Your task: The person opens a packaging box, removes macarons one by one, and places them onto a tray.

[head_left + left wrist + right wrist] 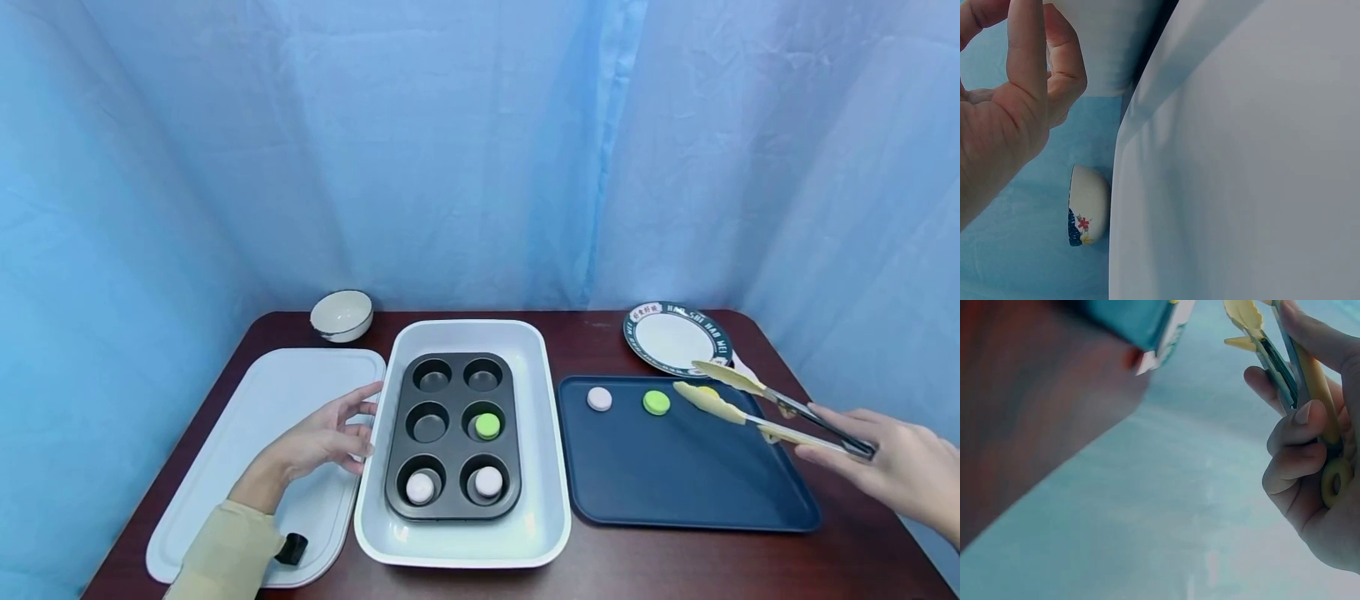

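My right hand (896,462) grips a pair of tongs (712,404) with pale yellow tips. In the right wrist view the fingers curl round the tongs' handles (1319,394). The parted tips hang over the back right of a dark blue tray (675,492), near a yellow macaron (707,390) they partly hide. A green macaron (656,402) and a pale macaron (599,399) lie left of it. My left hand (326,437) has loosely bent fingers at the left rim of a white basin (551,467); contact is unclear. Inside it, a muffin tin (453,454) holds a green macaron (487,426) and two pale macarons (488,482).
A white tray (247,442) lies under my left forearm, with a small black object (292,549) near the sleeve. A bowl (342,316) stands at the back left. A green-rimmed plate (667,337) stands behind the blue tray. Blue curtains (450,150) surround the table.
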